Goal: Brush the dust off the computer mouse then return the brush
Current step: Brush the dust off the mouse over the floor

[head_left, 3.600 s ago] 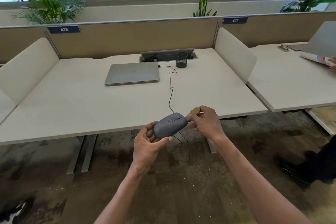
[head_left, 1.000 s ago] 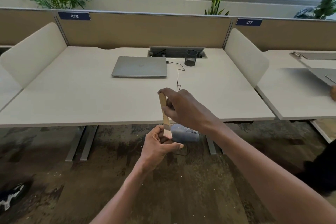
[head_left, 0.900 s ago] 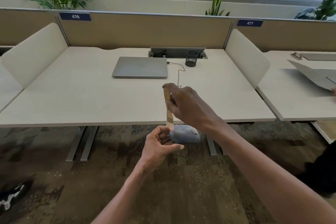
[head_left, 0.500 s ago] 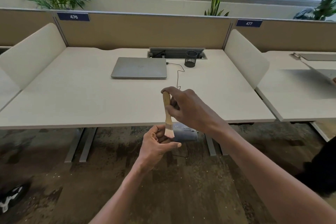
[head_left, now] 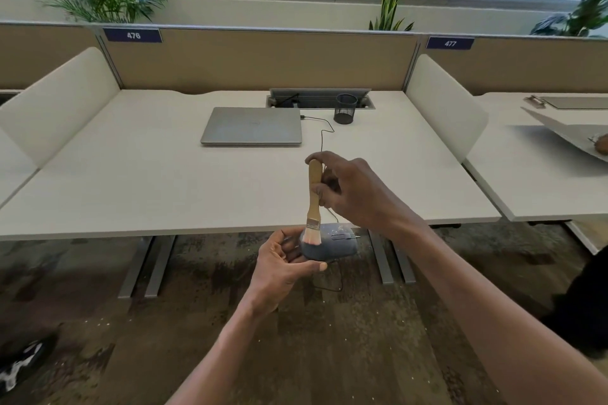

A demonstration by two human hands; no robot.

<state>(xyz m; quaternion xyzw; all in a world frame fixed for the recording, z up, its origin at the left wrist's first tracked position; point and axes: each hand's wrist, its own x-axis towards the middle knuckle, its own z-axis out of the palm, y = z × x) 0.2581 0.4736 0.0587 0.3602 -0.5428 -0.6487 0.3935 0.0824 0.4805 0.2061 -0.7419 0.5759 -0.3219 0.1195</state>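
The left hand (head_left: 279,268) cups the grey mouse (head_left: 330,245) just below the desk's (head_left: 131,181) front edge, hiding its near end. The right hand (head_left: 353,194) pinches the brush (head_left: 314,204) upright, bristles touching the mouse. A closed laptop (head_left: 251,125) lies near the back edge. The mouse cable is hard to follow.

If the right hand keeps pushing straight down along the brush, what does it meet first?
Probably the computer mouse: the brush in the right hand points down with its bristles on the mouse's rear, which the left hand cradles. Depth is unclear.

wooden-handled brush (head_left: 315,194), matt grey plastic mouse (head_left: 332,245), smooth matt desk (head_left: 164,181)
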